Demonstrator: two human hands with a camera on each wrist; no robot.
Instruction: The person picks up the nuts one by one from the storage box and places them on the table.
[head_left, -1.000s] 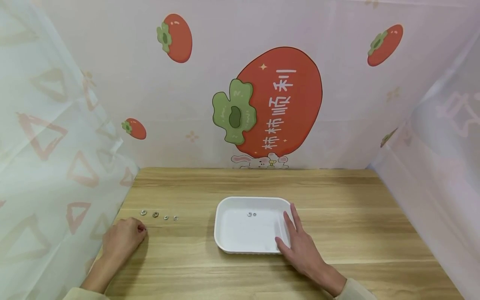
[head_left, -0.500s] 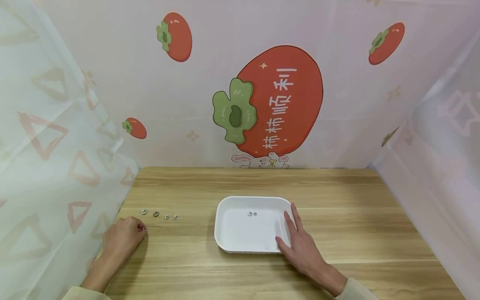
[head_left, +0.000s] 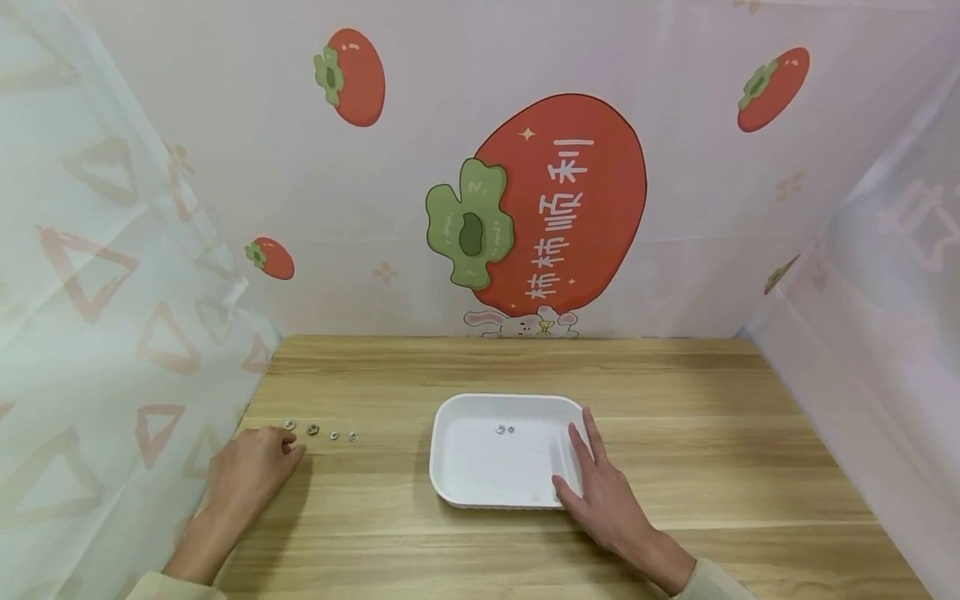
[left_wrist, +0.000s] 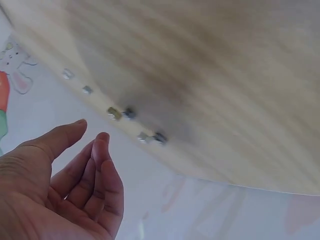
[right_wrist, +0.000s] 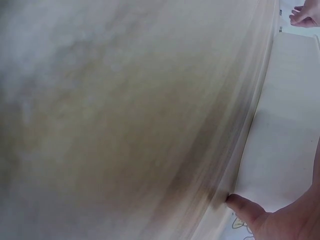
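Note:
My left hand (head_left: 251,468) hovers at the left of the table beside a row of small metal nuts. In the left wrist view its thumb and forefinger are apart, with nothing between them, and the other fingers curl loosely. A brassy nut (left_wrist: 114,113), a dark nut (left_wrist: 129,113) and a silvery nut (left_wrist: 87,89) lie beyond the fingertips. In the head view my hand hides some of the nuts. A white tray (head_left: 487,479) stands mid-table with two small nuts (head_left: 501,429) inside. My right hand (head_left: 611,504) rests on the tray's right side, fingers spread, thumb at the near rim.
The wood-grain table (head_left: 405,550) carries the tray and the nuts. A printed curtain (head_left: 390,183) hangs behind the table's back edge, and others close off the left and right sides.
My left hand has moved slightly forward and right, toward the row of nuts, and its fingertips have come apart. The right hand and the tray stay as they were.

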